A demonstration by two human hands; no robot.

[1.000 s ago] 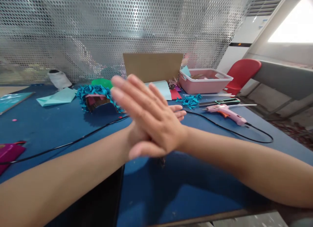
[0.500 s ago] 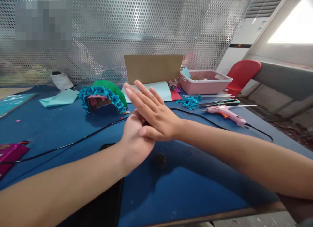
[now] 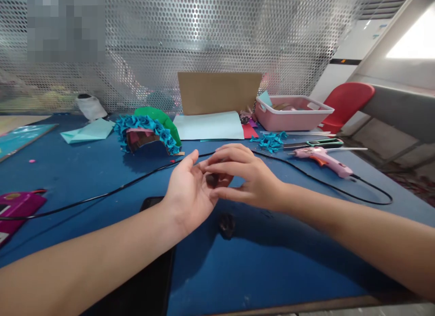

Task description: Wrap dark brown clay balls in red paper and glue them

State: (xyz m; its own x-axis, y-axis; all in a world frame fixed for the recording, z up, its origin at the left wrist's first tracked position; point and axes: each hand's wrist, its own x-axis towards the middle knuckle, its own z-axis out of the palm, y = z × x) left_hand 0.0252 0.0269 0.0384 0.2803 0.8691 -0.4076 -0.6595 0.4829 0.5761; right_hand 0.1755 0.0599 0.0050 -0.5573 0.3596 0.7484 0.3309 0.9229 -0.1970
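A small dark brown ball (image 3: 212, 179), clay-like in look, sits between my two hands above the table. My left hand (image 3: 192, 191) is turned palm up beneath it, thumb stretched out, its other fingers partly hidden. From above, my right hand (image 3: 246, 173) curls its fingers and thumb around the ball. On the blue table just below my hands lies a rough dark lump (image 3: 226, 225) of similar colour. A flat black object (image 3: 149, 266) lies under my left forearm.
A black cord (image 3: 112, 192) crosses the table to a pink glue gun (image 3: 324, 160) at right. Behind are a blue-flowered craft piece (image 3: 146, 125), pale paper (image 3: 210, 125), blue paper pieces (image 3: 272, 141), a utility knife (image 3: 314, 143) and a pink basket (image 3: 294, 119). A magenta box (image 3: 22, 207) lies left.
My right hand was lying flat across my left palm with fingers straight. It has lifted and curled, and the dark ball now shows between my hands.
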